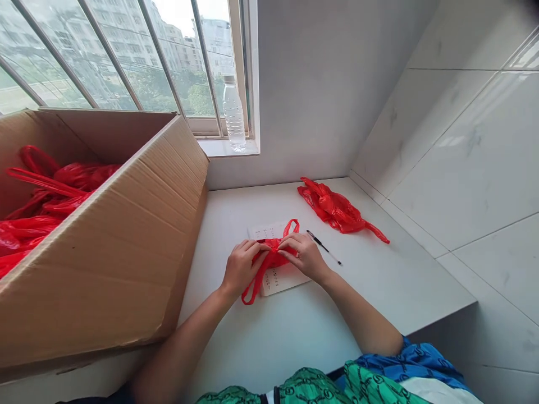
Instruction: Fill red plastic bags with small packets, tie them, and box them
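Note:
A red plastic bag [273, 259] is held between my two hands above an open notebook [283, 280] with writing on its pages. My left hand [243, 266] pinches the bag from the left, fingertips closed on the bunched plastic. From the right, my right hand [304, 256] pinches it too, and the fingertips of both hands nearly meet. One handle loop hangs down at the lower left, another sticks up at the top. A black pen [323, 247] lies just right of the notebook.
A large cardboard box [126, 241] filled with red bags [54, 196] stands at the left. Another crumpled red bag [337, 209] lies at the back of the white table [379, 280]. A clear bottle [234, 115] stands on the window sill. Tiled wall at right.

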A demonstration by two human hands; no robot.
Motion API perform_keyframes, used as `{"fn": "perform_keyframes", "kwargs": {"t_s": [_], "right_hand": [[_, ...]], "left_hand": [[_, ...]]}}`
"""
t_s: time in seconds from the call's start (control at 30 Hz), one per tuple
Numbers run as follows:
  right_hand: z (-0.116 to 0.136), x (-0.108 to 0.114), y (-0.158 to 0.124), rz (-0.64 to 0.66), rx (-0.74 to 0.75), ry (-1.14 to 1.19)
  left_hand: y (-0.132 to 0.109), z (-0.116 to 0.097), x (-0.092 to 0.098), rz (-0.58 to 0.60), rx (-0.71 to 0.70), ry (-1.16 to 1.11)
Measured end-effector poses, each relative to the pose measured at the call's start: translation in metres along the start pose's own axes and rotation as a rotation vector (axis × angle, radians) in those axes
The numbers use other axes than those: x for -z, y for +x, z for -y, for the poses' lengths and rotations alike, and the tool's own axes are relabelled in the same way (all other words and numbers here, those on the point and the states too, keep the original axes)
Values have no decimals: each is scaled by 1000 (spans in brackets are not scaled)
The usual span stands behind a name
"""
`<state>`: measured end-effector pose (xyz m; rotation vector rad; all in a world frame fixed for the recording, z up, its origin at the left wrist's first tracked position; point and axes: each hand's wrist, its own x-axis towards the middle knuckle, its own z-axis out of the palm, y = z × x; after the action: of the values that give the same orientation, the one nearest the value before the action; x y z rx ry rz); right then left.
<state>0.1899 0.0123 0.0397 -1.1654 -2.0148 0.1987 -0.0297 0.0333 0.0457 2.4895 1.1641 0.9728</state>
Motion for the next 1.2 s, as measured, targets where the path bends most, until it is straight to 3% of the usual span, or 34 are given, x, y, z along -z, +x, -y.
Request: {"fn": "perform_keyframes", "kwargs": {"t_s": [0.4, 0.6, 0.7, 0.8, 0.9, 0.97, 1.03, 1.13, 1.2], "right_hand": [[-5, 4, -1, -42, -10, 15], [-25, 43, -7, -210, -294, 27], [-26, 52, -10, -196, -384, 162], [-12, 44, -7, -123, -354, 256], [4, 32, -2, -52, -235, 167], [8, 29, -1, -26, -168, 111], [6, 32, -1, -86, -217, 186], [2, 44, -2, -340, -407, 463], [3, 53, -1, -465, -452, 593]], "left_hand": [[-7, 10, -1, -117, -17, -27], [-10, 39, 11, -311, 275, -175], [-11, 35, 16, -359, 358, -211], [-8, 10, 18, -319, 208, -123], [-2, -14, 16, -149, -42, 47], [1, -21, 13, -80, -115, 94], [2, -21, 14, -111, -65, 20], [1, -18, 23, -280, 173, -266], [1, -20, 33, -388, 305, -448]]}}
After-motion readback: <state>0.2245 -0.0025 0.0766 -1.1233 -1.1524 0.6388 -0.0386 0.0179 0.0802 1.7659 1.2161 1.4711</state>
